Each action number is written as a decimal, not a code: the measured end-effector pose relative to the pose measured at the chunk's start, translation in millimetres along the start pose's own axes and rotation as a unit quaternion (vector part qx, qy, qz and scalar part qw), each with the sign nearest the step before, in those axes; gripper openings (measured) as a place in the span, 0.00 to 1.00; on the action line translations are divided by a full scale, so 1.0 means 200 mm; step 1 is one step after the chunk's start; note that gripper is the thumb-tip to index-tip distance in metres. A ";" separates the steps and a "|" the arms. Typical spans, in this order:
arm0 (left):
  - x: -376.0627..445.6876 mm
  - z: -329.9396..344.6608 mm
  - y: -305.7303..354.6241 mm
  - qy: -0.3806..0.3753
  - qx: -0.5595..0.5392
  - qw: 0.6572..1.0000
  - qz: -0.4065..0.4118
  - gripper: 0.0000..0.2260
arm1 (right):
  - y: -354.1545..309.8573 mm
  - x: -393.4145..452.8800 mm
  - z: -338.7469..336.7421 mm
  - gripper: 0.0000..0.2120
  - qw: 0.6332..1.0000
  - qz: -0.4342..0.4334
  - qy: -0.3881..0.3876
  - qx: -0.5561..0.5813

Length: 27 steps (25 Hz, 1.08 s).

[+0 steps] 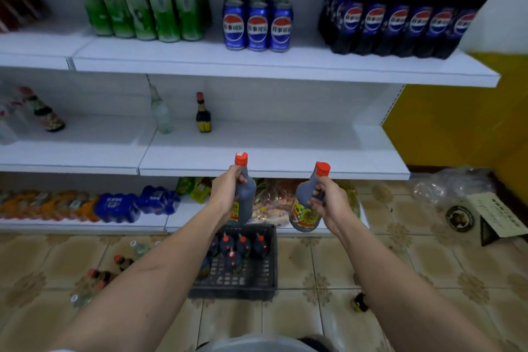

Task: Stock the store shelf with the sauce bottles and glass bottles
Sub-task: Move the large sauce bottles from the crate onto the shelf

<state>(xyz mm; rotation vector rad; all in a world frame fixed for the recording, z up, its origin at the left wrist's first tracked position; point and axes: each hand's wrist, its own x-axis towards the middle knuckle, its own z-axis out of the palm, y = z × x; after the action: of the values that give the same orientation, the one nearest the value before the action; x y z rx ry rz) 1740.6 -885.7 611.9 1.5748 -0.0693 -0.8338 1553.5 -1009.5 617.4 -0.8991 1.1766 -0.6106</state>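
My left hand [225,191] grips a dark sauce bottle [246,194] with a red cap by its neck and shoulder, held upright just below the middle shelf [271,151]. Another dark sauce bottle [307,210], tilted left at the base, is held by my right hand [328,200] around its neck. On the middle shelf stand a small dark sauce bottle [203,116] and a clear glass bottle [161,113]. A black crate [257,280] on the floor holds several more red-capped sauce bottles [243,247].
Green bottles [143,6], blue cans [257,23] and cola bottles [400,20] fill the top shelf. Loose sauce and glass bottles [100,274] lie on the tiled floor at left, one small bottle [360,301] at right. A cardboard box [497,217] and plastic wrap sit at far right.
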 end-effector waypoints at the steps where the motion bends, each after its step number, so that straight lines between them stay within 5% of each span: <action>1: -0.01 0.06 0.00 -0.006 0.001 1.000 0.003 0.13 | -0.03 0.02 -0.03 0.11 1.000 0.001 -0.006 0.000; 14: -0.13 0.89 -0.05 0.068 -0.075 0.995 0.000 0.13 | -0.49 0.38 -0.54 0.07 0.993 0.006 -0.100 -0.069; 27: 0.44 1.25 0.01 -0.043 0.003 0.999 -0.004 0.14 | -0.55 1.05 -0.50 0.06 0.997 0.066 -0.010 -0.046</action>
<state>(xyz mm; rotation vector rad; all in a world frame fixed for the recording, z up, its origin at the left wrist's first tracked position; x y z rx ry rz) 1670.8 -1140.9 587.2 1.5444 -0.1270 -0.9093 1524.0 -1264.2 590.3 -0.8965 1.2425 -0.4424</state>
